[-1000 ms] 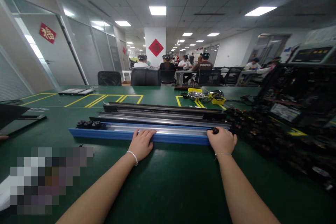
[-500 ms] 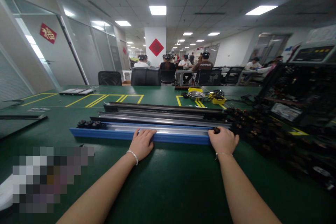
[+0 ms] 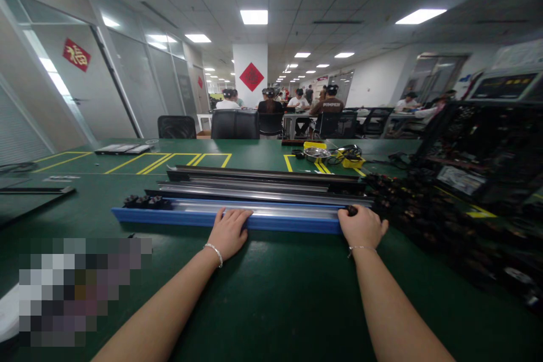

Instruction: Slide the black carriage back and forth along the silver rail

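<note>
A long blue rail (image 3: 169,217) lies crosswise on the green table, with small black parts (image 3: 146,202) in its left end. My left hand (image 3: 229,230) rests over the rail's near edge around its middle, fingers on the channel. At the rail's right end, my right hand (image 3: 361,227) is closed on a small black part (image 3: 352,211), which is mostly covered by the fingers. Just behind the blue rail are dark and silvery rails (image 3: 263,176), roughly parallel to it.
To the right spreads a pile of black parts (image 3: 441,229), with a dark rack (image 3: 479,147) behind it. A metal bowl (image 3: 317,153) and yellow items stand farther back. Flat panels (image 3: 123,149) lie at the back left. People sit at distant tables.
My right hand has shifted very slightly to the right at the rail's end. My left hand stays in place on the rail.
</note>
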{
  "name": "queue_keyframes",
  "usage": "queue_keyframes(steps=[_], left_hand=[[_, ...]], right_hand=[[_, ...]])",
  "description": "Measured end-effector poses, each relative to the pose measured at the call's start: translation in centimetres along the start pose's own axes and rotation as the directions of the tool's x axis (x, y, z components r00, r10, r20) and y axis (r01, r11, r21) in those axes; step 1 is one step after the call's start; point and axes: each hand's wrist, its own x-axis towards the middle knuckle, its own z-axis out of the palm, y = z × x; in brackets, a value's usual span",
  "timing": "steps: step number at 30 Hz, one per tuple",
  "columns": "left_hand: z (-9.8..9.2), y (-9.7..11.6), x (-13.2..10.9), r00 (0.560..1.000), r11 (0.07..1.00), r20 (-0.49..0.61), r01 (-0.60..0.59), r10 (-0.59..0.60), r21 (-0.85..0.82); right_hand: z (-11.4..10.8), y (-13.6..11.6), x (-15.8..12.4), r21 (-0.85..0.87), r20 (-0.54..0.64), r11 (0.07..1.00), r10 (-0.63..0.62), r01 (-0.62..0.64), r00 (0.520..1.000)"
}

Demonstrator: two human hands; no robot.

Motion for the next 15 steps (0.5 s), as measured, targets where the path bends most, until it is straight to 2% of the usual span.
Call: queue_keyframes(steps=[9,15], left_hand=[[0.14,-0.16,-0.05,1.000,1.000,-0.002,-0.008,0.008,-0.012],[-0.06,-0.06,-0.10,1.000,1.000,-0.009,-0.022,0.022,-0.003]], right_hand=[[0.06,0.20,0.13,0.006,-0.028,0.999,0.036,-0.036,0.999],[-0.45,0.38,0.52,-0.002,0.019,0.997,0.076,-0.076,0.997]])
